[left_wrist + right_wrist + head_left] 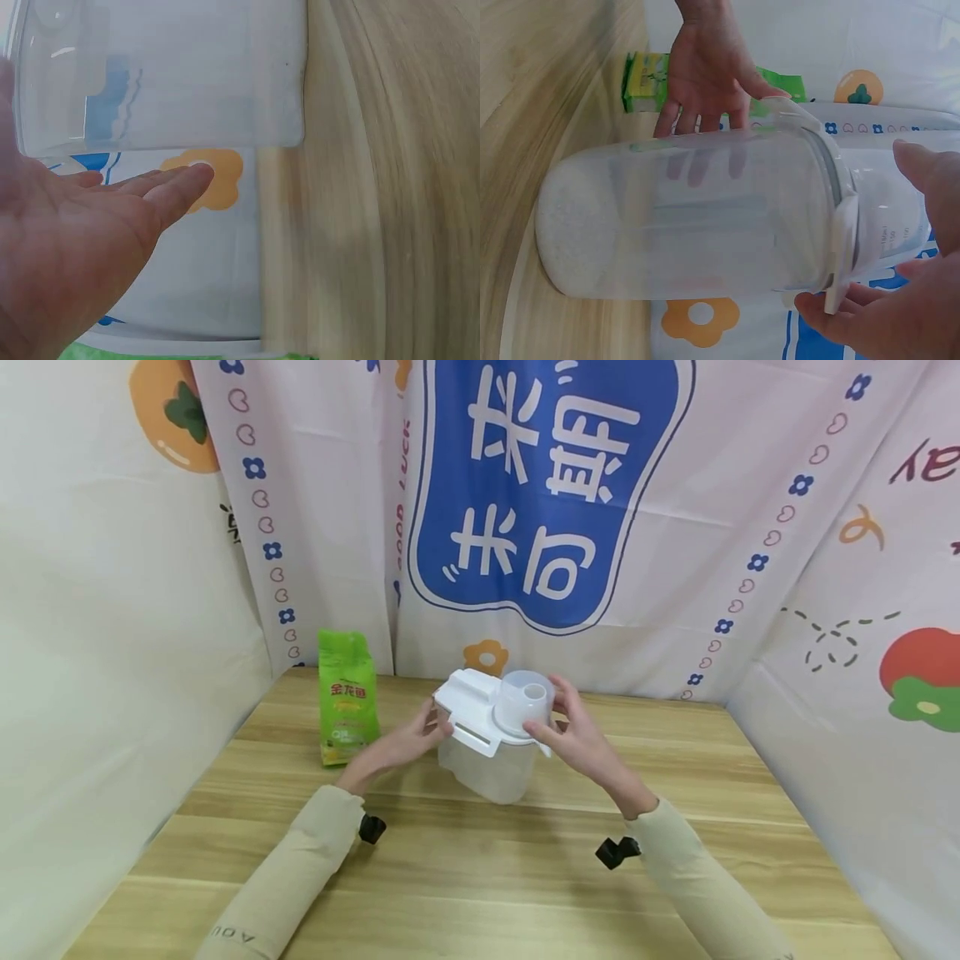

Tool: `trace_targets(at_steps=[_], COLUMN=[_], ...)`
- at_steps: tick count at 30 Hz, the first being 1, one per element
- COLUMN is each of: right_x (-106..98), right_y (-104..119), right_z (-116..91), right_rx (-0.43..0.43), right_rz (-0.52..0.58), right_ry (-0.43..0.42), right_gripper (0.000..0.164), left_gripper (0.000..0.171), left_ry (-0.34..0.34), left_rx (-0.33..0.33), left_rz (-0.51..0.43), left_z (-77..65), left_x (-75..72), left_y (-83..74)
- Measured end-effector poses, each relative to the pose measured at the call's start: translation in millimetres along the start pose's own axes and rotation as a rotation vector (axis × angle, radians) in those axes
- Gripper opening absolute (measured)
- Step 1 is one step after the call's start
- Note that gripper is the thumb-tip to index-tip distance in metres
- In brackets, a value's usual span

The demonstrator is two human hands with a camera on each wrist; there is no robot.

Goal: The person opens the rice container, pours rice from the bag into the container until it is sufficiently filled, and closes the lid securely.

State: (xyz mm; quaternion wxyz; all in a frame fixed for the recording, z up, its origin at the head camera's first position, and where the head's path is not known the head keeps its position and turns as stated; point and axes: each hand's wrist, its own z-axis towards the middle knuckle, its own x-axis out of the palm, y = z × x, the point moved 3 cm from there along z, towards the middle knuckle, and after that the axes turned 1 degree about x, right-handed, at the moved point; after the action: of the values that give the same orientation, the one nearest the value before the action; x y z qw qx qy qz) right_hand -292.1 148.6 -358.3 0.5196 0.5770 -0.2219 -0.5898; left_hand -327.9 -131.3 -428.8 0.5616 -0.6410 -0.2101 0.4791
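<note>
A clear plastic storage container (487, 772) stands upright on the table, with a white lid (468, 697) and a clear measuring cup (525, 703) on top. My left hand (408, 739) is at its left side, thumb near the lid's corner. In the left wrist view, the fingers of this left hand (97, 232) stretch out straight beside the container wall (195, 90). My right hand (588, 747) holds the container at its lid end, thumb in front of the cup. The right wrist view shows the right fingertips (821, 311) at the lid's far edge.
A green bag with printed lettering (348, 702) stands upright on the wooden table (480, 877), left of the container. Printed cloth (337, 527) hangs behind the table and along both sides. A dark wrist mount (618, 852) sits at the right sleeve.
</note>
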Motion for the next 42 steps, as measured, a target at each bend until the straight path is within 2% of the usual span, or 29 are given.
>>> trace_targets(at_steps=[6,10,12,19,28,34,42], right_x=[7.2,9.7,10.6,7.5,-1.3,-1.6,1.9], right_y=[-3.9,-5.3,-5.0,-6.1,-8.1,-5.7,-5.0], right_z=[3.5,5.7,6.0,3.6,0.0,-0.4,-0.6], right_rx=[-0.035,-0.063,-0.075,-0.043,-0.031,-0.036,-0.045], right_rz=[0.005,-0.011,-0.011,-0.013,-0.005,-0.002,-0.026], right_ry=[-0.026,-0.045,-0.052,-0.064,-0.02,-0.009,-0.04], right_gripper=[0.084,0.085,0.086,0.089,0.09,0.091,0.093], left_gripper=[0.096,0.101,0.099,0.098,0.096,0.097,0.102], left_ry=[0.018,-0.014,-0.037,-0.093,-0.094,-0.073,-0.024], left_rx=[0.018,0.02,0.043,0.055,0.114,0.085,0.052], left_rz=[-0.003,0.03,0.058,0.115,0.172,0.184,0.115], left_z=[0.4,0.2,-0.3,-6.3,-12.6,-9.3,1.3], left_x=[3.9,9.5,12.4,24.7,35.1,31.2,27.4], left_y=[0.0,-2.4,-4.5,-15.5,-25.0,-17.7,-0.7])
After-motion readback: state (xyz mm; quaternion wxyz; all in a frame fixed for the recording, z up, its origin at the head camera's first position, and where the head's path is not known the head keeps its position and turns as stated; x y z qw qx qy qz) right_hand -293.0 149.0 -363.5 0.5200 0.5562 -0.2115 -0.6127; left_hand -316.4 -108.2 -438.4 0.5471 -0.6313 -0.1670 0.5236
